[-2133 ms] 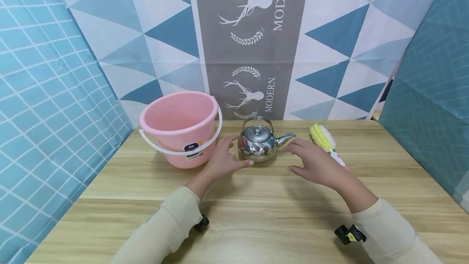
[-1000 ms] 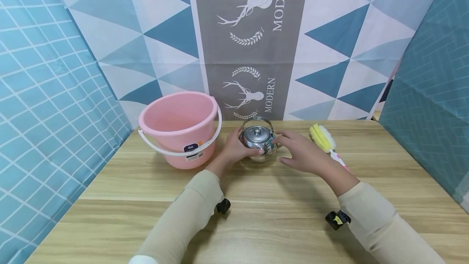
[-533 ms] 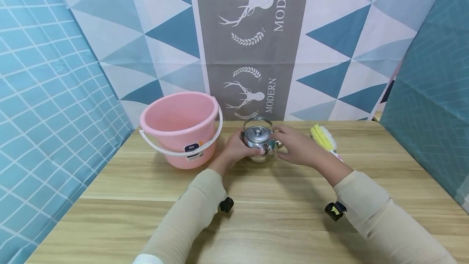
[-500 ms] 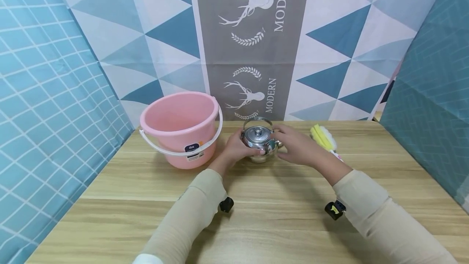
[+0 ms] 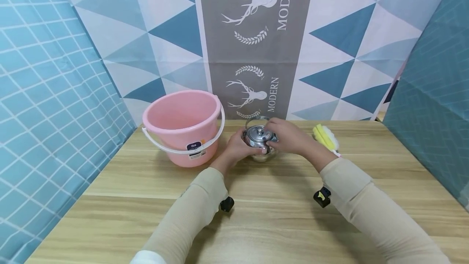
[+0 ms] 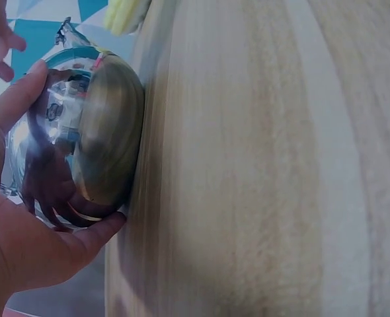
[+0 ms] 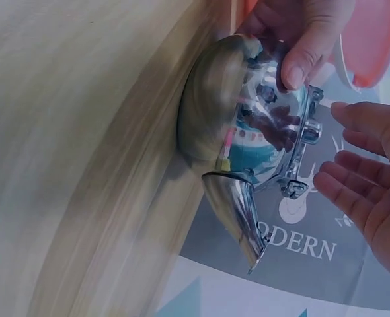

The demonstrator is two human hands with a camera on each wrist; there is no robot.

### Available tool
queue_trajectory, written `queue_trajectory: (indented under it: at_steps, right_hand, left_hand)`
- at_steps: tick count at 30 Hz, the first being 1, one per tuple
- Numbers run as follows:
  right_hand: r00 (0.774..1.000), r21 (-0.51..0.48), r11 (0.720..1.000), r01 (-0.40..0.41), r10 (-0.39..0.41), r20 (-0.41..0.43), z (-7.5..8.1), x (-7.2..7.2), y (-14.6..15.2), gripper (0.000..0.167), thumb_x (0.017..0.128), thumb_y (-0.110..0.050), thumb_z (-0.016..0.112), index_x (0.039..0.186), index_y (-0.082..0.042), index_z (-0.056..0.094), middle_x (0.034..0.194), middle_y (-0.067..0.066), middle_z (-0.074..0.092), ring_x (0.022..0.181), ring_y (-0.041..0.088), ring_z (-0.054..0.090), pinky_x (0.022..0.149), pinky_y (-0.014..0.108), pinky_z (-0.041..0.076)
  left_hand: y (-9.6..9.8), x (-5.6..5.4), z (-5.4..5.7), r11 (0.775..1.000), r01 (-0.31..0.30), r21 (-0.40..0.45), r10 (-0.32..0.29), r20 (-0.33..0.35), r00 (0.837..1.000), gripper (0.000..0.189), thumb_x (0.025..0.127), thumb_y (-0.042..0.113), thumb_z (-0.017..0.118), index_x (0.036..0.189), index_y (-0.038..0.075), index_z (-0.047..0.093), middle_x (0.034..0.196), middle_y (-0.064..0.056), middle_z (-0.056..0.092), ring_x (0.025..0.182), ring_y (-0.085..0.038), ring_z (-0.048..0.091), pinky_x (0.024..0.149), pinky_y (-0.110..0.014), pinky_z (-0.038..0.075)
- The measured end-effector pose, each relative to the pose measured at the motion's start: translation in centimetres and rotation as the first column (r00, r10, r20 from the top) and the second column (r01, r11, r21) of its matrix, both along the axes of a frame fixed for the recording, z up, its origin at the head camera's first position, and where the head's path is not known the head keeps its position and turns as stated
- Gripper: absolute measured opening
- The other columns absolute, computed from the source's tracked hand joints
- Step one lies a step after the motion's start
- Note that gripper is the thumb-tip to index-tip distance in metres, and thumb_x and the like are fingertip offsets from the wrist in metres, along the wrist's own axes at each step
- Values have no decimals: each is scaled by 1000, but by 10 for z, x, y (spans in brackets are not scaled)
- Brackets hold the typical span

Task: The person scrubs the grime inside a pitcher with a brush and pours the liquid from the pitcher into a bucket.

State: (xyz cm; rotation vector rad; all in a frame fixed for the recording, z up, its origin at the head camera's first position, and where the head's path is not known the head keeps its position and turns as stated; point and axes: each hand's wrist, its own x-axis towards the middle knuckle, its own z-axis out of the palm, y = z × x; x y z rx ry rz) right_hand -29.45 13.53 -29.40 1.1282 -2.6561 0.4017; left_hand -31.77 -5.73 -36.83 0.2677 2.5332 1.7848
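Observation:
A small shiny steel kettle (image 5: pixel 261 158) stands upright on the wooden table, its loop handle raised behind the lid (image 5: pixel 257 133). My left hand (image 5: pixel 237 149) grips the kettle's round body from the left, with the thumb (image 7: pixel 299 69) across the near side. Over the right side of the kettle is my right hand (image 5: pixel 288 137), fingers loosely bent and apart. In the right wrist view its fingertips hover just off the lid's knob (image 7: pixel 312 131), holding nothing. The spout (image 7: pixel 238 211) points right, hidden behind the right hand in the head view.
A pink bucket (image 5: pixel 175 141) with a white handle stands close to the left of my left hand. Right of the kettle lies a brush with a yellow and white sponge head (image 5: pixel 323 135). Patterned cloth hangs behind the table and along both sides.
My left hand has moved in from beside the kettle and taken hold of its body. My right hand has shifted left and over the lid. The kettle has stayed in place.

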Motion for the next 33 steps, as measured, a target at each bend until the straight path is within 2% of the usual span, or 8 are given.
queue_trajectory:
  at_steps: [10,20,25,33]
  right_hand:
    - [998,23,1000,12,-10,-55,2,-12,-17,27,83,-3,74,109,-1,69,105,13,63,96,27,60,87,41,51]
    - [997,90,994,67,-64,-36,-1,-24,-28,24,82,-3,72,106,-2,72,98,11,62,89,24,60,82,38,52]
    - [998,120,991,60,-57,-30,2,-28,-32,20,83,-2,71,103,-2,72,94,10,62,86,24,59,79,38,52]
    - [999,158,987,32,-35,14,3,-32,-41,16,81,2,68,96,0,73,97,12,64,89,25,60,80,36,53]
  left_hand:
    - [1,-1,-3,1000,-5,19,5,0,1000,99,60,17,95,143,9,41,134,-9,52,122,-24,48,105,-35,38]
    - [1,-1,-4,1000,-3,21,3,4,1000,101,59,17,95,143,8,40,134,-10,52,121,-25,48,105,-36,38]
    - [1,-1,-4,1000,-6,23,6,9,1000,102,59,16,95,144,7,39,134,-11,52,121,-26,48,105,-36,38]
    - [0,0,-3,999,-13,42,12,15,1000,102,59,15,95,144,9,40,134,-8,52,120,-24,49,104,-36,39]
